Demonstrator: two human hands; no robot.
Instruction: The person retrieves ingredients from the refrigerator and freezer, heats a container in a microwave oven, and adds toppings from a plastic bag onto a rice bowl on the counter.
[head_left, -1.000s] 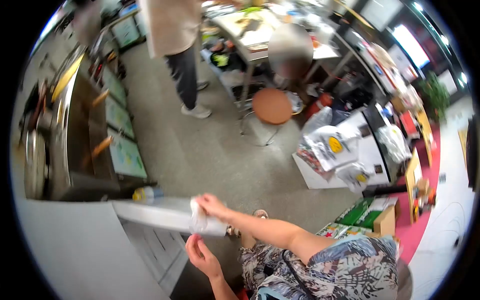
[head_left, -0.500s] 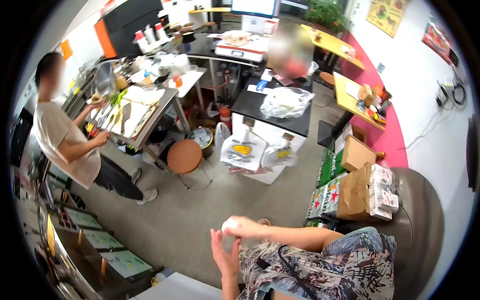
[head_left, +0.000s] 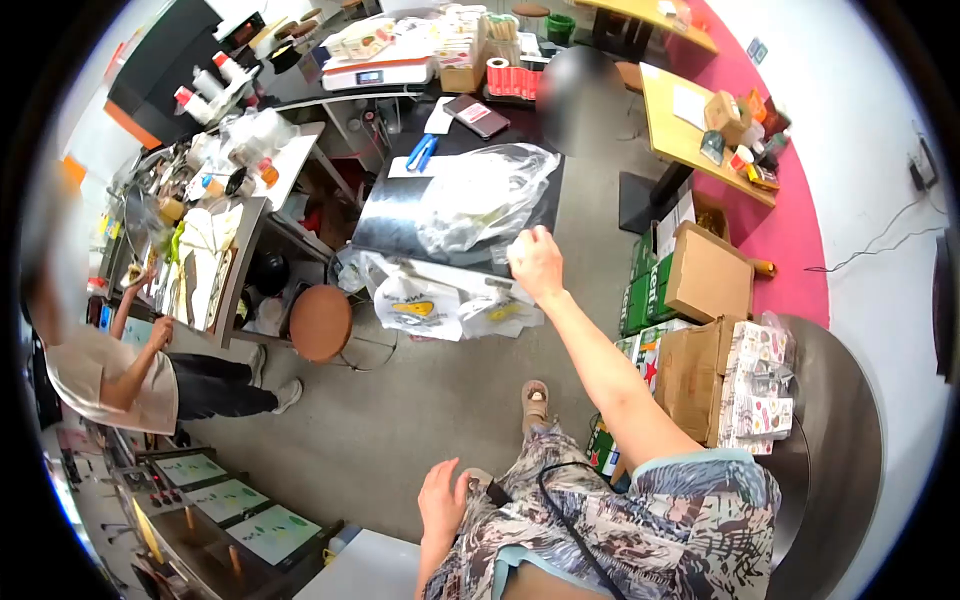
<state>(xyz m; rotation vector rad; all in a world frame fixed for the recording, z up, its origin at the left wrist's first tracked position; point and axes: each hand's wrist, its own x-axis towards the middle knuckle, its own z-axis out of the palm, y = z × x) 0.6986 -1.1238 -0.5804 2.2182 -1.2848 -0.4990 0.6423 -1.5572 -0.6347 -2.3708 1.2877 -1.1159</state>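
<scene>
My right hand (head_left: 535,262) is stretched forward at the near right corner of the black counter (head_left: 385,215). Its fingers are curled closed, and whatever they may hold is hidden. Just beyond it lies a clear plastic bag (head_left: 480,200) with something pale inside. White carrier bags (head_left: 415,305) with a yellow print hang on the counter's near side, to the left of that hand. Low in front of my body, my left hand (head_left: 442,497) is open with nothing in it, its thumb apart from the fingers.
A phone (head_left: 478,116) and a blue stapler (head_left: 422,153) lie on the counter. A round stool (head_left: 321,324) stands left of it. Cardboard boxes (head_left: 695,385) are stacked on the right. Another person (head_left: 115,375) works at a prep table (head_left: 243,255) on the left.
My hands were together around a small white thing in front of me. Now they are apart, my right hand reaching to the counter. I am closer to the counter; the white thing no longer shows.
</scene>
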